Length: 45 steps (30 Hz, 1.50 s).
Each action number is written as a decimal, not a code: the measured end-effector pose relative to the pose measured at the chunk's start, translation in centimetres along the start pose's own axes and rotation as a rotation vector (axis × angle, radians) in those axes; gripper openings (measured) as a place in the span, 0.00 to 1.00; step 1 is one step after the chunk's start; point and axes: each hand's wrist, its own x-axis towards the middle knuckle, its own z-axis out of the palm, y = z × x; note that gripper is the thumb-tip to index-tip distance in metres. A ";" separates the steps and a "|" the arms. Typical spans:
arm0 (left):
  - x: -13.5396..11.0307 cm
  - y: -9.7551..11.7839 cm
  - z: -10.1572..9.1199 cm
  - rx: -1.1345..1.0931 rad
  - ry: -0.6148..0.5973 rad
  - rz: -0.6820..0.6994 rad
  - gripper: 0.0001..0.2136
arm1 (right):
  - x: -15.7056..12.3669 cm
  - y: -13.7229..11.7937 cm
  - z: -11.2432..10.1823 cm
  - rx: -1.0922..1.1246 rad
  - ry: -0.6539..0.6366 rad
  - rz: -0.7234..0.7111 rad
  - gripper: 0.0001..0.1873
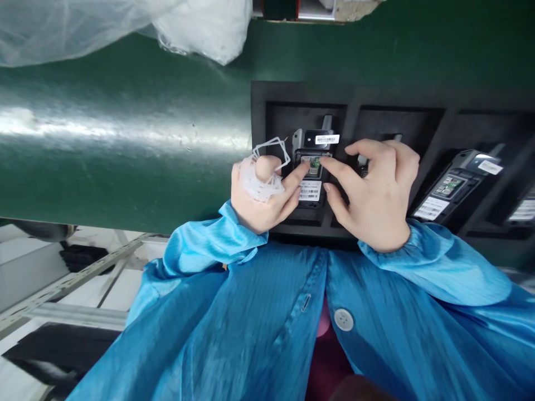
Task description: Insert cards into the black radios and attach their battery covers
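Note:
My left hand [261, 192] is curled round a bunch of thin white rectangular gaskets [261, 184]; one loose frame sticks up above the thumb. Its index finger reaches to the left side of a small window in a black handheld device [310, 205]. A green circuit board [315, 162] shows inside that window. From the other side, my right hand [374, 186] touches the window's upper right edge with its index fingertip. The right fingers are spread, with the thumb beside the device's barcode label. Whether a gasket sits around the window is too small to tell.
The device lies in a compartment of a black foam tray [353, 120] on a green work surface [146, 139]. Another device [449, 186] rests tilted to the right, and one more [524, 209] shows at the edge. A clear plastic bag [204, 28] lies at the back left.

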 end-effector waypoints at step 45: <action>-0.1 0.2 -0.2 0.102 -0.046 0.007 0.22 | -2.4 0.9 0.3 0.091 0.057 -0.112 0.18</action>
